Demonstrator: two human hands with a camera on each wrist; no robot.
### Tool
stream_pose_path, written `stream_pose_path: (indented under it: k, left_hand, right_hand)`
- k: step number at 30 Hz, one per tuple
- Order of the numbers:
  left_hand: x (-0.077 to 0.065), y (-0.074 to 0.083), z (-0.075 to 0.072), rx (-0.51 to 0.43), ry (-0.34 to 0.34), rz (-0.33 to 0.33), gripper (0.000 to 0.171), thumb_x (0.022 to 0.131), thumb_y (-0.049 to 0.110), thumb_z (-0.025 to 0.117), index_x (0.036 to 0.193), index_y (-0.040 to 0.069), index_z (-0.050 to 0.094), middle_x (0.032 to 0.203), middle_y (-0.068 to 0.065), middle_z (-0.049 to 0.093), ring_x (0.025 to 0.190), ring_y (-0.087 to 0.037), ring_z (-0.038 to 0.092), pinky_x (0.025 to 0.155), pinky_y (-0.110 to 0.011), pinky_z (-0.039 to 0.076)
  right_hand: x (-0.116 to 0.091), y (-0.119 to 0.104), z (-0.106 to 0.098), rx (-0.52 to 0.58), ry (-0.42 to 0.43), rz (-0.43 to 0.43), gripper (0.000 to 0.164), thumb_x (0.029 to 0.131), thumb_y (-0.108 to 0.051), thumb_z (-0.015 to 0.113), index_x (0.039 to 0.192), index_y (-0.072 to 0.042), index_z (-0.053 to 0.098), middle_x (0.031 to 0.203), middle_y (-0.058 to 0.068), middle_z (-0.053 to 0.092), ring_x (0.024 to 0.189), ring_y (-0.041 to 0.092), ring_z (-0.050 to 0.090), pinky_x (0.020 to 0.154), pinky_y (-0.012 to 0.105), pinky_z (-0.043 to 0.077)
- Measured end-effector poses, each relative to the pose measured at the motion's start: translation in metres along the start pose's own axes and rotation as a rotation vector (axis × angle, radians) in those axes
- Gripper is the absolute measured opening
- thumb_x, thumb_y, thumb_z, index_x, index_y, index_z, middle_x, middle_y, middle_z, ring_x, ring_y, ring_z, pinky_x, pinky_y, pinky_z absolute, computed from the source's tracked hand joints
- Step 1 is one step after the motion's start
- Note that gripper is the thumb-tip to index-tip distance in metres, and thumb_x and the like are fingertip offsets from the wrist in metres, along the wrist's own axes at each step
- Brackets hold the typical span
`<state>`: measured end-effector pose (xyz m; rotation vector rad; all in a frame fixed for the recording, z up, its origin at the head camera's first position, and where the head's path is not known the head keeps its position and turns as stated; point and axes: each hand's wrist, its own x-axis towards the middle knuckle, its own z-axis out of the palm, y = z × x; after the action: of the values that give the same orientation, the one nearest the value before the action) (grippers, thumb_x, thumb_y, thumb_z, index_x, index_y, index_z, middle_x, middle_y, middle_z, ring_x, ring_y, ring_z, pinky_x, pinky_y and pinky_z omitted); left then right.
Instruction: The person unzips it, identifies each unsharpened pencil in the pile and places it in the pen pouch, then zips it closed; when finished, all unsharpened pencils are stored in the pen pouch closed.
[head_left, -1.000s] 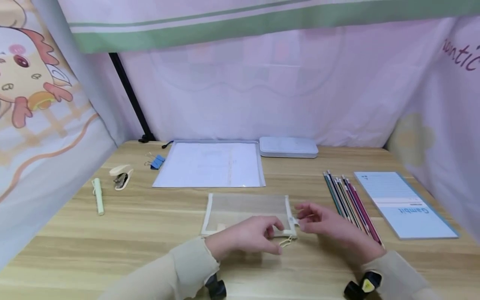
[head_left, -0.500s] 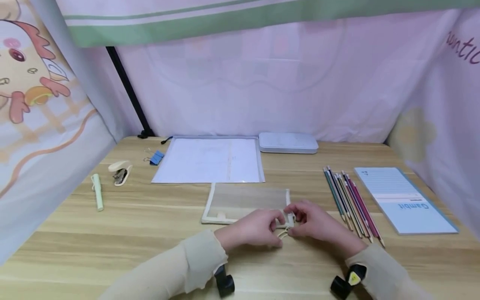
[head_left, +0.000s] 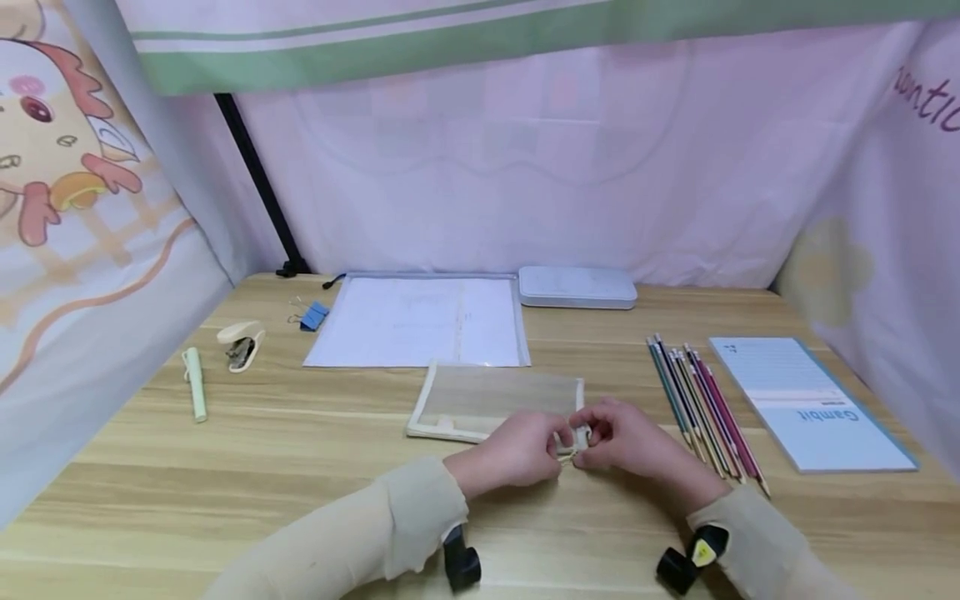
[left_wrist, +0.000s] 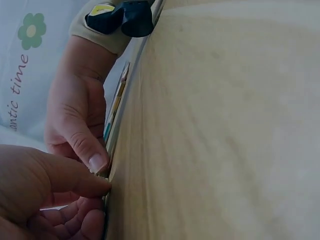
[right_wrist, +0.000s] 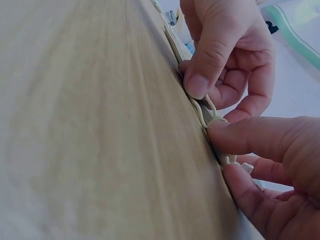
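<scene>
A see-through mesh zipper pouch [head_left: 495, 392] with cream trim lies at mid-table, its near right corner between both hands. My left hand [head_left: 520, 450] pinches its near edge with thumb and index finger beside a thin cord loop [right_wrist: 212, 106]. At the corner my right hand [head_left: 626, 440] pinches the zipper pull [right_wrist: 231, 158] and the end of that loop between thumb and index finger. In the left wrist view, the fingertips of both hands almost meet low over the tabletop. Fingers partly hide the corner, so what exactly the left fingertips grip is hard to see.
Several pencils [head_left: 705, 408] and a blue notepad [head_left: 817, 408] lie right. Behind the pouch are a clear folder of papers [head_left: 420, 321] and a pale case [head_left: 577, 287]. Blue binder clips [head_left: 313, 317], a stapler [head_left: 243, 343] and a green pen [head_left: 195, 385] lie left.
My right hand has moved left onto the pouch's corner. My left thumb and fingers have come together from a spread pose. The pouch has shifted slightly away and turned a little.
</scene>
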<state>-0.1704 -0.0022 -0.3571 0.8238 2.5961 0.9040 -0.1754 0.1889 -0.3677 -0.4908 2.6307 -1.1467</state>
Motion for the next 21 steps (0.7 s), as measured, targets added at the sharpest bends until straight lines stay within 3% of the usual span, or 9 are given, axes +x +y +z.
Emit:
stream_pose_path:
  k: [5, 9, 12, 16, 21]
  left_hand:
    - [-0.001, -0.013, -0.006, -0.240, -0.024, -0.048, 0.022, 0.069, -0.003, 0.064, 0.088, 0.009, 0.062, 0.060, 0.005, 0.053, 0.050, -0.007, 0.047, 0.046, -0.018, 0.039]
    - [-0.015, -0.030, -0.018, -0.387, -0.005, -0.117, 0.022, 0.070, -0.004, 0.064, 0.089, 0.007, 0.063, 0.066, 0.001, 0.056, 0.056, -0.010, 0.049, 0.048, -0.021, 0.042]
    - [-0.027, -0.044, -0.031, -0.439, 0.034, -0.161, 0.021, 0.068, -0.006, 0.061, 0.087, 0.004, 0.062, 0.069, -0.001, 0.055, 0.058, -0.011, 0.049, 0.050, -0.020, 0.042]
    - [-0.041, -0.064, -0.048, -0.469, 0.065, -0.163, 0.019, 0.068, -0.007, 0.061, 0.085, -0.001, 0.060, 0.067, 0.000, 0.053, 0.058, -0.009, 0.047, 0.049, -0.019, 0.040]
    - [-0.055, -0.089, -0.070, -0.429, 0.002, -0.156, 0.019, 0.071, -0.002, 0.065, 0.087, 0.001, 0.057, 0.067, 0.000, 0.049, 0.059, -0.011, 0.046, 0.051, -0.019, 0.040]
  right_hand:
    - [0.001, -0.002, -0.004, 0.054, -0.039, 0.020, 0.042, 0.069, -0.013, 0.078, 0.107, -0.001, 0.062, 0.078, 0.006, 0.055, 0.069, 0.016, 0.050, 0.054, 0.022, 0.044]
    - [0.002, -0.005, -0.004, 0.099, -0.063, 0.050, 0.042, 0.069, -0.008, 0.077, 0.107, 0.001, 0.061, 0.078, 0.006, 0.055, 0.069, 0.016, 0.050, 0.054, 0.022, 0.044]
    - [0.002, -0.008, -0.004, 0.118, -0.070, 0.083, 0.042, 0.069, -0.006, 0.076, 0.107, 0.002, 0.060, 0.081, 0.007, 0.054, 0.072, 0.017, 0.049, 0.056, 0.023, 0.044]
    - [0.004, -0.010, -0.006, 0.131, -0.071, 0.129, 0.042, 0.069, -0.004, 0.075, 0.107, 0.001, 0.060, 0.084, 0.009, 0.052, 0.075, 0.018, 0.048, 0.059, 0.026, 0.045]
    - [0.009, -0.008, -0.013, 0.081, -0.080, 0.143, 0.040, 0.068, -0.003, 0.074, 0.106, 0.000, 0.062, 0.085, 0.008, 0.051, 0.078, 0.019, 0.046, 0.063, 0.028, 0.044]
